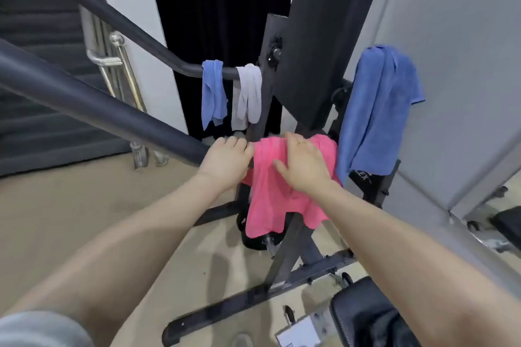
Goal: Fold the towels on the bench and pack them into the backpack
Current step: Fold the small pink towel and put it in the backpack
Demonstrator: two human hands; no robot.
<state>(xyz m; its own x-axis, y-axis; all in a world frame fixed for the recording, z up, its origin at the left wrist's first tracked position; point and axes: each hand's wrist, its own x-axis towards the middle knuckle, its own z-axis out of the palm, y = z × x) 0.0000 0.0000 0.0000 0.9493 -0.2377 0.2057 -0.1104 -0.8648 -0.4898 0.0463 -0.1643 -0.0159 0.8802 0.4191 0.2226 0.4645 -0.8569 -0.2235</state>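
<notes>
We are at the gathering stage, taking the pink towel (270, 191) off the bar (118, 121) where it hangs, right in front of us and low on the black frame (284, 259). Our left hand (225, 162) curls its fingers onto the towel's upper left edge at the end of the bar, apparently pinching it; our right hand (304, 167) lies flat on the cloth, fingers spread and relaxed, gripping nothing. To do this well, we judge it best to lift with both hands at the top edge, wide apart, so the towel comes away flat, not bunched — it looks thin, soft and limp, so it will slump if held by one corner. Three more wait: a small blue towel (212, 93) and a pale grey towel (248, 96) side by side over the far curved bar, both narrow and crumpled, and a large blue towel (377, 110) — thicker, plush — draped on the right. No backpack is visible.
</notes>
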